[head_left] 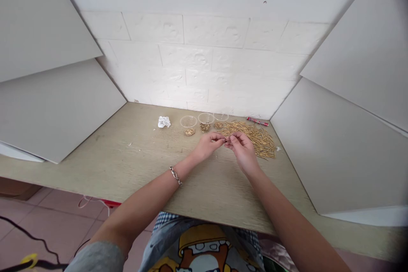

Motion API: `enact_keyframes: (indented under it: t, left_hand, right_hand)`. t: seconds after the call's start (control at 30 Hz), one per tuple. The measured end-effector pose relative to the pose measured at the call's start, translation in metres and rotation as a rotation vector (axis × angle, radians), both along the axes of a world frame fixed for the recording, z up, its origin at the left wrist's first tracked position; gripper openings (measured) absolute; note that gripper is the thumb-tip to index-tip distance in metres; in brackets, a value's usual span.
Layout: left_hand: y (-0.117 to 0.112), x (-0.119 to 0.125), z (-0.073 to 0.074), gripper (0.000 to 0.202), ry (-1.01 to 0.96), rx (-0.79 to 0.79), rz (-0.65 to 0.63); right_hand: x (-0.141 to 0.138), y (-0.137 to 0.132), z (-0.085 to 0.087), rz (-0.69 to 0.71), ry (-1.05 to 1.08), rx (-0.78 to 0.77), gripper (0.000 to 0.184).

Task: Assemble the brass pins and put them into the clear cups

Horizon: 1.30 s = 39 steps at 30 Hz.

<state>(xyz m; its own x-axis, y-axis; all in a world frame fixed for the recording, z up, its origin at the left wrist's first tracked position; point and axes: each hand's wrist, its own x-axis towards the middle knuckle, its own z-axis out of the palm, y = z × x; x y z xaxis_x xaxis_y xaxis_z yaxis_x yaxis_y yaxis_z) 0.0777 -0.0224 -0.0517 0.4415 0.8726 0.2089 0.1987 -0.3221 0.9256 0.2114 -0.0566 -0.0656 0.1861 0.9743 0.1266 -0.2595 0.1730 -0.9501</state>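
Work surface: a wood-grain desk, backed by a white brick-pattern wall panel and flanked by grey side panels; a crumpled white tissue lies far left; three clear plastic cups stand in a row beside it, each with a small heap of brass pieces at its bottom; a loose spread of thin brass pins lies to their right, partly behind the right hand; a red marker lies just beyond the spread; nothing stands between the hands and the pins; a chain bracelet circles the left wrist; left hand and right hand meet above the desk, just in front of the cups and at the spread's near left edge; the fingertips of both are closed in a pinch on a small brass piece, too small to read in detail.
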Motion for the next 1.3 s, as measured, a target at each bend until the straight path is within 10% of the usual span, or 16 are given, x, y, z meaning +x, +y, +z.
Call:
enact_keyframes:
  t: [1.3]
  left_hand:
    - [-0.004, 0.002, 0.001, 0.021, 0.011, -0.115, 0.102]
  right_hand:
    - [0.007, 0.005, -0.003, -0.062, -0.02, -0.04, 0.025]
